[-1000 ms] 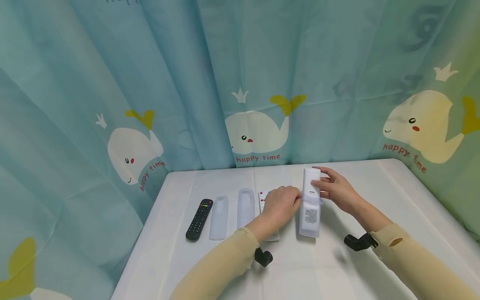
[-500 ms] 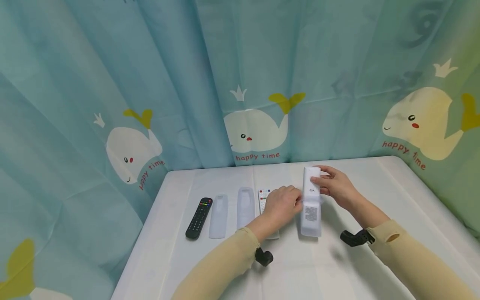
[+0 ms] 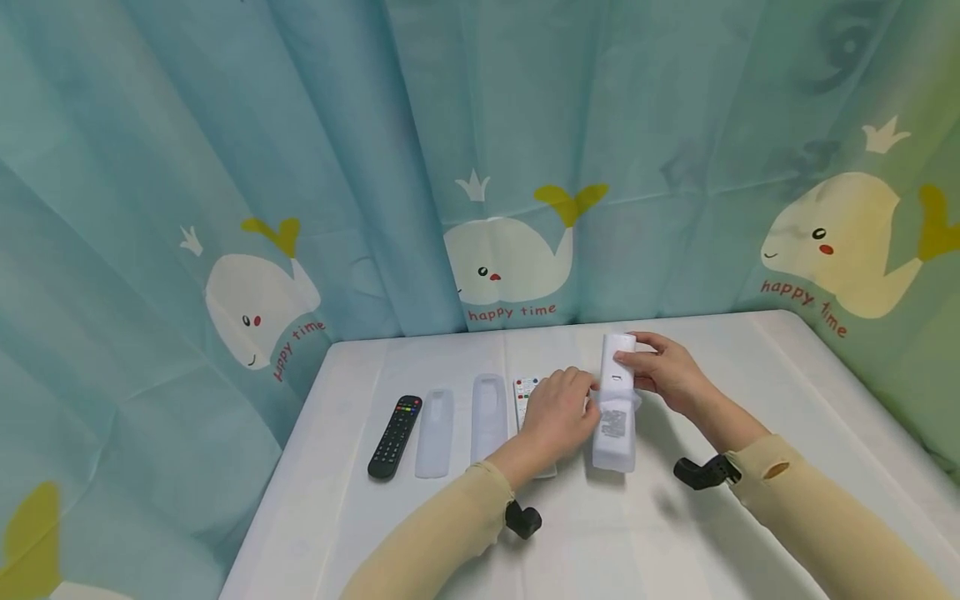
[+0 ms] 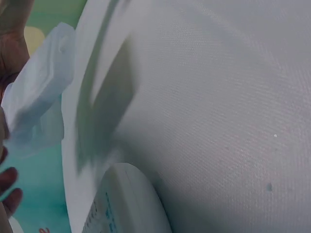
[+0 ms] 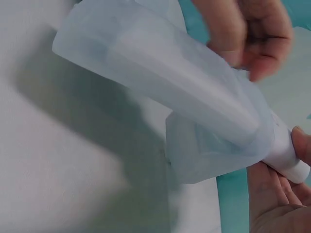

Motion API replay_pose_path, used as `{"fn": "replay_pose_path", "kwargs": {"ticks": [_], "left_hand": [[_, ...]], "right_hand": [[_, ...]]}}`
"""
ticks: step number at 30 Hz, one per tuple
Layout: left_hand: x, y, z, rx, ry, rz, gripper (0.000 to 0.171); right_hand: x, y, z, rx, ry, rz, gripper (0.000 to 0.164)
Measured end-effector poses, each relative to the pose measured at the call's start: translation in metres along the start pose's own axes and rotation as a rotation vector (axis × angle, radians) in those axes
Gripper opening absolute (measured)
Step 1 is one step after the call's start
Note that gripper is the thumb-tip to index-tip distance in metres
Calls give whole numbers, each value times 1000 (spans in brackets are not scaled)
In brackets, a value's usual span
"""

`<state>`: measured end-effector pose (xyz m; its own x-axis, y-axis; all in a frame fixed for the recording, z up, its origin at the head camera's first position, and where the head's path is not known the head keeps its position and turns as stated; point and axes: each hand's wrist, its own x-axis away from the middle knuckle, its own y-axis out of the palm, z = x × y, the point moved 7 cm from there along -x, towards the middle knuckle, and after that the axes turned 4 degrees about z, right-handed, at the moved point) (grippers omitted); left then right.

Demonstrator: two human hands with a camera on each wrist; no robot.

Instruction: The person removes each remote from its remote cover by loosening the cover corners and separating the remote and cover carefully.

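In the head view, my right hand (image 3: pixel 671 375) grips the upper end of a white remote control (image 3: pixel 617 360), back side toward me. A translucent silicone remote cover (image 3: pixel 615 442) encloses the remote's lower part, and its rim is turned outward as a loose flap. My left hand (image 3: pixel 558 408) is at the cover's left side, fingers curled, pinching near its rim; in the right wrist view these fingers (image 5: pixel 262 63) are blurred. The left wrist view has the covered remote (image 4: pixel 41 77) raised off the table. Beneath my left hand lies another white remote (image 3: pixel 525 393), partly hidden.
A black remote (image 3: pixel 395 437) lies at the left of the white table (image 3: pixel 720 533). Two translucent covers, a shorter one (image 3: pixel 434 433) and a longer one (image 3: pixel 490 417), lie between it and the white remote. A whale-print curtain (image 3: pixel 375 167) hangs behind the table.
The remote and its cover have shifted and tilted slightly. The cover's rim now flares out more on the right. Both hands stay close to their earlier places.
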<state>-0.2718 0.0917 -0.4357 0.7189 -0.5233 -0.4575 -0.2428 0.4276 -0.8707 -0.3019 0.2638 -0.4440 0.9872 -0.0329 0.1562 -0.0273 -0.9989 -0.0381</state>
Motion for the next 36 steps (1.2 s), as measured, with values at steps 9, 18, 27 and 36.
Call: {"fn": "replay_pose_path", "kwargs": {"ticks": [9,18,27,36], "left_hand": [[-10,-7,29,-170,272,74,18],[-15,-3,44,-313,457,63,14],[-2,16,58,-361,561,-80,17],[-2,3,45,-170,414,0,13]], "right_hand": [[0,7,2,24,17,-5,74],[1,11,10,-13,57,-36,75],[1,10,10,57,39,-15,73],[-1,4,6,11,38,-3,74]]}}
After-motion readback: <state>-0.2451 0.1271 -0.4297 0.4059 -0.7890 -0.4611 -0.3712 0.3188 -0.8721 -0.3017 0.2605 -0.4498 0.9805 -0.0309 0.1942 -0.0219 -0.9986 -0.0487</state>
